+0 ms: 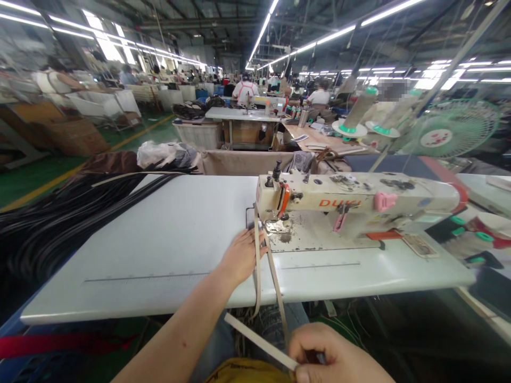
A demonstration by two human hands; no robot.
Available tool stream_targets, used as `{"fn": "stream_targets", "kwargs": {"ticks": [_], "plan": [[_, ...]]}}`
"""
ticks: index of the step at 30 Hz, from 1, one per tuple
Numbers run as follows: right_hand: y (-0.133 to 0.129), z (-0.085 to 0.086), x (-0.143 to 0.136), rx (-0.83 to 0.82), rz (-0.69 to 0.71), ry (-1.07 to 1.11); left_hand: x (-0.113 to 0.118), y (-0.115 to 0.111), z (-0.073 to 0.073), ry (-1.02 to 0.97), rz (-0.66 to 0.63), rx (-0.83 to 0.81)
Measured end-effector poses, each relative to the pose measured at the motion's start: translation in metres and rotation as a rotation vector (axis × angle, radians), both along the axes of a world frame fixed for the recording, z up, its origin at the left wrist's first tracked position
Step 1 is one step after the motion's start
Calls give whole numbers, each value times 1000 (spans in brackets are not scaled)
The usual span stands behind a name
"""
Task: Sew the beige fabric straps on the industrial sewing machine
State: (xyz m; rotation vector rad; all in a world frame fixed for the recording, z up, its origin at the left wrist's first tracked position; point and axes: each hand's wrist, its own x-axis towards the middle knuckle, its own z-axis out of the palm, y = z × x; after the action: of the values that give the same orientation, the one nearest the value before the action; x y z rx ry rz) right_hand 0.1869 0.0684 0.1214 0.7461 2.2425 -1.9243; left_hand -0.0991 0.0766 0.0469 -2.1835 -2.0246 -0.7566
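Left hand (241, 255): on the white table (171, 223) beside the sewing machine (359, 199), touching pale strapping (257, 282); any grip, I can't tell;
Right hand (333, 348): pinching more pale strapping

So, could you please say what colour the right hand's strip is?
The strip is pale beige, best seen in the head view.
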Motion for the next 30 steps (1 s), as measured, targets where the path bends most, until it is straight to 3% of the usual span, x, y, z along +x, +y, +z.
{"fn": "stream_targets", "kwargs": {"ticks": [5, 12, 18, 30], "plan": [[8, -4, -10, -67, -242, 83, -1, 1, -4, -19, 3, 3], [19, -25, -24, 77, -511, 82, 0, -1, 0, -13, -5, -22], [23, -40, -33, 141, -567, 80, 2, -3, 4, -25, -1, -24], [28, -28, -54, 159, -590, 35, 2, -3, 2, -44, 1, -24]]}}
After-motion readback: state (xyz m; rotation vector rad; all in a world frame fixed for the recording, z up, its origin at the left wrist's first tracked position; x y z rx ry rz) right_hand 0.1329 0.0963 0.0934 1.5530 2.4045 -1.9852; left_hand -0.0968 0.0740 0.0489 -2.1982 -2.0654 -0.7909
